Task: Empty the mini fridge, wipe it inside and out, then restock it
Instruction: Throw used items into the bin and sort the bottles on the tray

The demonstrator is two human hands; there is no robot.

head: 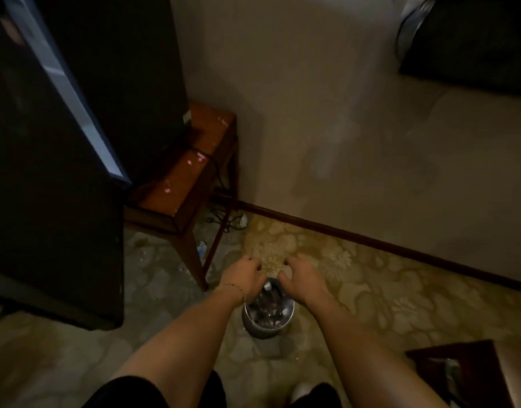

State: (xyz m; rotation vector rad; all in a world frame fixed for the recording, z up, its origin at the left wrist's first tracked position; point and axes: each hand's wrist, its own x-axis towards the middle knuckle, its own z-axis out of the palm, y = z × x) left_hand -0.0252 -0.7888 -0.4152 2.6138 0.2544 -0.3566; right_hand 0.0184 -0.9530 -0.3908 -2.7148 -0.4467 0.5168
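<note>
Both bare forearms extended forward and down, converging above the metal bin (268, 318). Left hand (245, 276) hung over the bin's far-left rim, fingers curled under, thin bracelet at the wrist. Right hand (304, 279) hung over the far-right rim, fingers bent downward and slightly spread. Gap between the two hands sat over the bin's far edge. Grip on anything: could not tell.
</note>
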